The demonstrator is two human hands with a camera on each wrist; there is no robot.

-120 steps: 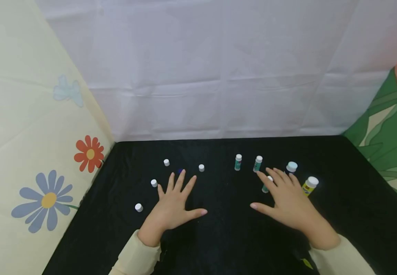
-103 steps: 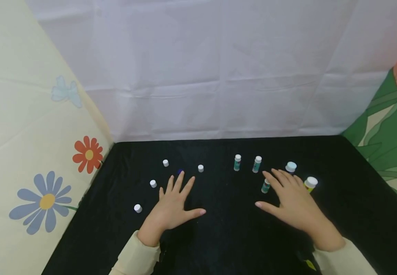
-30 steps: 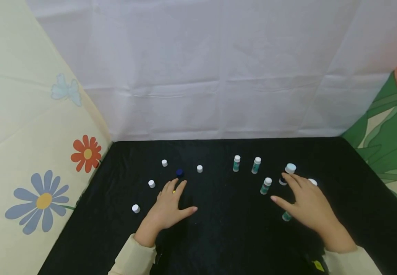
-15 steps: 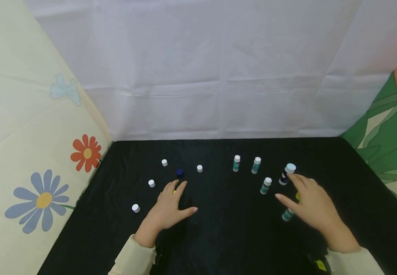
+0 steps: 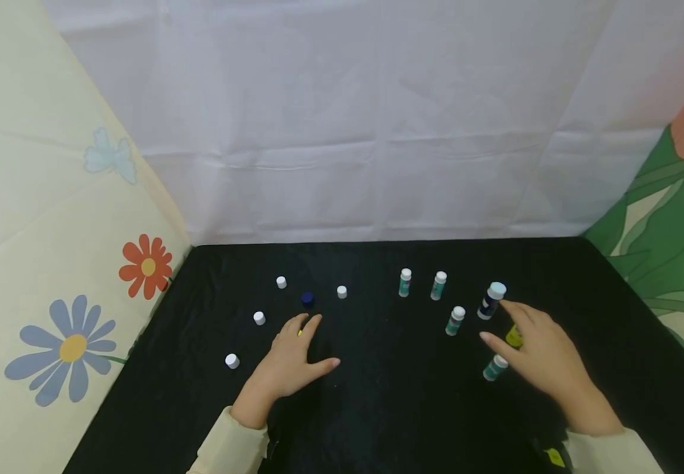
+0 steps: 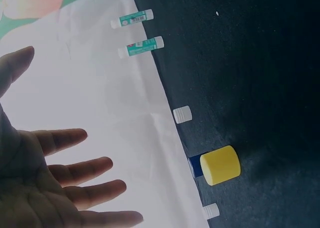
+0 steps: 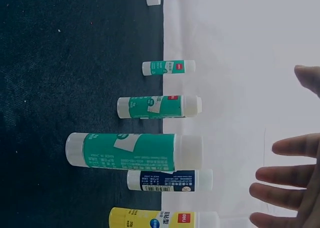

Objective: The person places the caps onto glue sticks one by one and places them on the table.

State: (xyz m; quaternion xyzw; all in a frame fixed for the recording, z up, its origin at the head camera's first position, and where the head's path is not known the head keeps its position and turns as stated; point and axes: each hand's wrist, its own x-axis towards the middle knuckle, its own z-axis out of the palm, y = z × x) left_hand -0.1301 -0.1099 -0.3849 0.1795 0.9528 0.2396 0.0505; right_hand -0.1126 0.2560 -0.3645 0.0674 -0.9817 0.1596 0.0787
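My left hand (image 5: 288, 362) hovers with fingers spread, holding nothing. Just under its fingers is a yellow cap (image 6: 220, 165), mostly hidden in the head view. Beyond the fingertips stands a dark blue cap (image 5: 307, 299). My right hand (image 5: 546, 352) is held over the table with its fingers apart, gripping nothing. By its index finger stands a navy glue stick (image 5: 490, 303) with a white top. A yellow glue stick (image 7: 150, 218) is partly covered by that hand in the head view. Near the thumb is a green glue stick (image 5: 494, 368), upright.
Several white caps, one of them the white cap (image 5: 342, 291), sit around the left hand. More green glue sticks (image 5: 455, 321) stand left of the right hand. A white cloth (image 5: 347, 131) hangs behind the black tabletop (image 5: 389, 395).
My right hand has moved right and towards me, uncovering the navy glue stick and the nearest green one. My left hand has drawn back slightly, so the dark blue cap shows.
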